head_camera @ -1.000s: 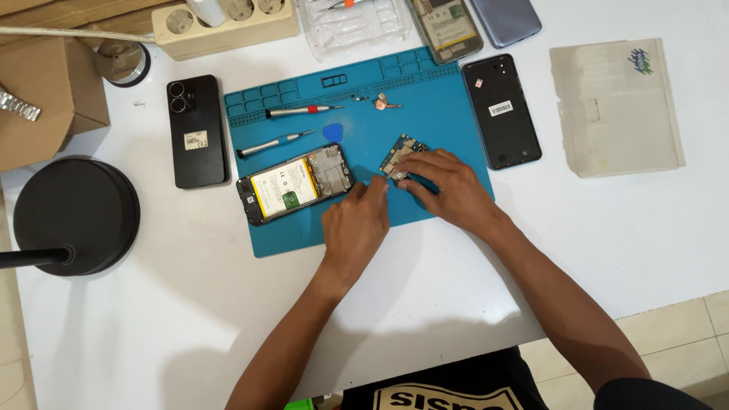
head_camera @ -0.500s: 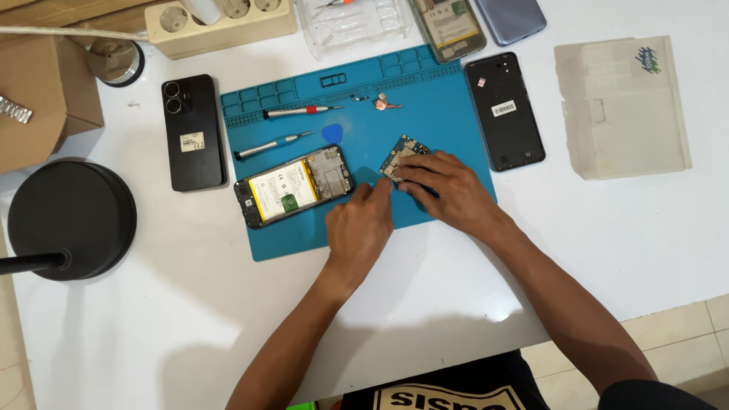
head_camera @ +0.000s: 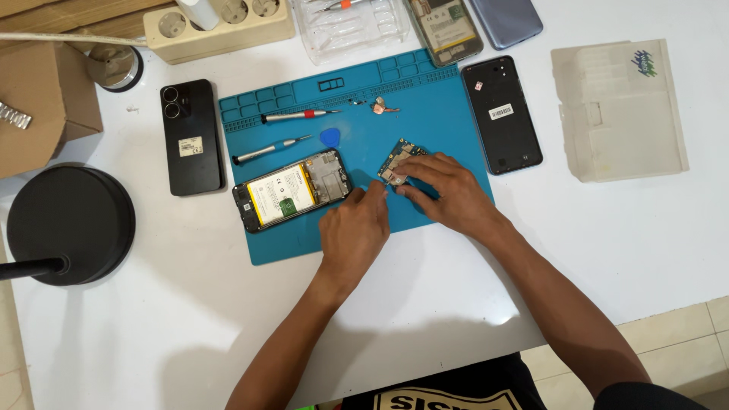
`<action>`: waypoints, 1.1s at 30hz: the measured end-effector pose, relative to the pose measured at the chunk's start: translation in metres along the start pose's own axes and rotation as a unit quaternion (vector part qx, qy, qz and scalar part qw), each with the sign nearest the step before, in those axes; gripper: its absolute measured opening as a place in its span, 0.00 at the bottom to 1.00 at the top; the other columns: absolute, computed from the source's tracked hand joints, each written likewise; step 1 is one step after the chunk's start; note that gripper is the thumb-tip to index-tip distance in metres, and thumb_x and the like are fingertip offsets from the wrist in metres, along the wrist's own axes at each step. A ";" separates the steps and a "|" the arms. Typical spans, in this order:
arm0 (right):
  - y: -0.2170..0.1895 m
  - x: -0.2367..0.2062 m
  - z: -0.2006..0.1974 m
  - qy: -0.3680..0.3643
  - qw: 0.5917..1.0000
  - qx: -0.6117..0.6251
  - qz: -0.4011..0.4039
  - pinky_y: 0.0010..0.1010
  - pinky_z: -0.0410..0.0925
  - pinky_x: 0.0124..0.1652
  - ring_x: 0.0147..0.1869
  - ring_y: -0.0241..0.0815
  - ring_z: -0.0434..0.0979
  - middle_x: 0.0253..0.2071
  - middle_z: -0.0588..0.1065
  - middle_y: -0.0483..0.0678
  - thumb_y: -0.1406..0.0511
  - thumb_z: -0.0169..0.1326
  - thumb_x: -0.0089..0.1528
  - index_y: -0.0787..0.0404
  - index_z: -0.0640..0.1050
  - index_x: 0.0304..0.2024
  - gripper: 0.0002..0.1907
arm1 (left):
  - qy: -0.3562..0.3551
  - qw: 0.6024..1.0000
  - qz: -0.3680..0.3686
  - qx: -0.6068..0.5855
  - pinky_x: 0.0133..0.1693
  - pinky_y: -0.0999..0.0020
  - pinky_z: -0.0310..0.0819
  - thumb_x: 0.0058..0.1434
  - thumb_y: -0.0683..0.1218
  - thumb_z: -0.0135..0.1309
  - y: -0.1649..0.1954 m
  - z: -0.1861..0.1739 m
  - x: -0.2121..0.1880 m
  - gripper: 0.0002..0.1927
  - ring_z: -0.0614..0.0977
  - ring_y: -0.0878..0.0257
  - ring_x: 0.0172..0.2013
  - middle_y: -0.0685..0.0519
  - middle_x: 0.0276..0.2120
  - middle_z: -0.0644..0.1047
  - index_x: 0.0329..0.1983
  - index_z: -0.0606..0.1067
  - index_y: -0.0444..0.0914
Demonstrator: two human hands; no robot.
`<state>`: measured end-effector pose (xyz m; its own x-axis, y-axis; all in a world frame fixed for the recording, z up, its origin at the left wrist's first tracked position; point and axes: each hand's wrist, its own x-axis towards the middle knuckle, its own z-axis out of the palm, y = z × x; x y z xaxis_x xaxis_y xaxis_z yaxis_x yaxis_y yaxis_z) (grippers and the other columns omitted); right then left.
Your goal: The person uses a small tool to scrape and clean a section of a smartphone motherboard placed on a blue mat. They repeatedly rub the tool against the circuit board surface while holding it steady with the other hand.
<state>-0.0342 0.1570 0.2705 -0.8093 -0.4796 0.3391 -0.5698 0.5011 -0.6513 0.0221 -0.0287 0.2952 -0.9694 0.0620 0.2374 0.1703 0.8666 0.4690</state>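
Note:
A small phone circuit board [head_camera: 401, 158] lies on the blue repair mat [head_camera: 425, 114]. My right hand [head_camera: 444, 191] rests over its right side, fingertips pinching its lower edge. My left hand [head_camera: 355, 229] comes in from the lower left with its fingertips at the board's lower corner; whether it holds a small tool I cannot tell. Left of my hands lies an opened phone [head_camera: 292, 190] with its yellow battery showing.
Two screwdrivers [head_camera: 300, 117] and a blue pick [head_camera: 330, 137] lie on the mat. A black phone [head_camera: 190, 137] sits left of the mat, a black back cover [head_camera: 502, 114] right. A black lamp base [head_camera: 70, 224], cardboard box [head_camera: 45, 91], power strip [head_camera: 220, 26], plastic trays [head_camera: 619, 110] surround them.
Both hands stay at the circuit board with only slight finger shifts; my left fingertips have closed in on the board's lower corner.

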 end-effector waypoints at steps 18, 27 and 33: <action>-0.019 0.041 -0.007 0.046 0.998 -0.036 -0.025 0.34 0.74 0.46 0.45 0.44 0.80 0.45 0.81 0.49 0.66 0.67 0.59 0.61 0.84 0.43 0.10 | -0.001 0.999 -0.023 -0.023 0.18 0.56 0.71 0.69 0.46 0.53 -0.005 -0.021 0.029 0.06 0.81 0.52 0.18 0.48 0.25 0.79 0.42 0.76 0.38; -0.040 0.076 -0.006 0.063 0.980 -0.173 -0.075 0.37 0.70 0.38 0.41 0.45 0.78 0.38 0.77 0.50 0.70 0.62 0.59 0.66 0.79 0.35 0.04 | -0.002 0.996 -0.053 -0.070 0.22 0.54 0.75 0.69 0.45 0.53 -0.011 -0.048 0.053 0.06 0.83 0.49 0.22 0.47 0.26 0.81 0.44 0.76 0.38; -0.039 0.084 0.002 0.052 0.966 -0.232 -0.101 0.39 0.73 0.43 0.46 0.49 0.76 0.44 0.75 0.56 0.69 0.59 0.62 0.70 0.77 0.38 0.07 | -0.017 0.996 -0.048 -0.070 0.22 0.54 0.75 0.68 0.45 0.53 -0.012 -0.058 0.057 0.07 0.83 0.49 0.22 0.46 0.26 0.80 0.44 0.76 0.38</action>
<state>-0.0798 0.0961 0.3231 -0.6718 -0.5380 0.5092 -0.7002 0.6855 -0.1995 -0.0253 -0.0642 0.3519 -0.9874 0.0012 0.1585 0.0978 0.7916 0.6032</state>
